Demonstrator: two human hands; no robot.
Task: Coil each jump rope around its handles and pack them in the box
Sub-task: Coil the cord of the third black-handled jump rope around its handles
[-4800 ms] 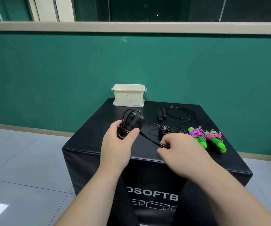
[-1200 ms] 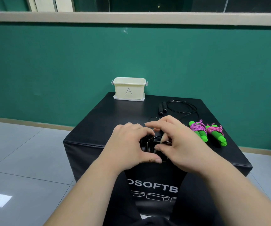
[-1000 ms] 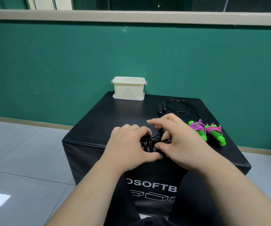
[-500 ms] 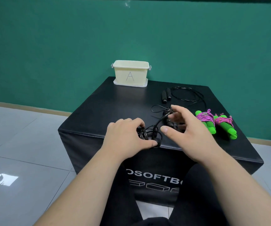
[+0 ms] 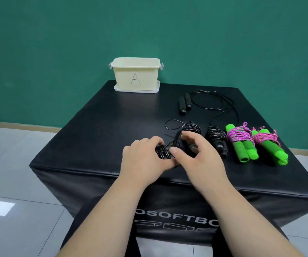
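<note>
My left hand (image 5: 143, 159) grips a black jump rope (image 5: 162, 152) coiled round its handles, low on the black padded block (image 5: 103, 127). The rope's loose end rises in a loop between the thumb and forefinger of my right hand (image 5: 202, 156), which curls over it. Partly under that hand lies a second coiled black rope (image 5: 193, 127), with a third (image 5: 216, 140) just to its right. An uncoiled black rope (image 5: 185, 104) lies further back. The cream box marked A (image 5: 135, 75) stands at the far edge, its inside hidden.
Two green-handled ropes wrapped in pink cord (image 5: 240, 143) (image 5: 269, 148) lie side by side at the right. A loose cord loop (image 5: 214, 101) of the uncoiled rope spreads behind them. A green wall rises behind the block and tiled floor lies around it.
The view has tilted down. My right hand has drawn off the bundle to the right, pulling the rope's end out into a loop. My left hand keeps its grip on the coil.
</note>
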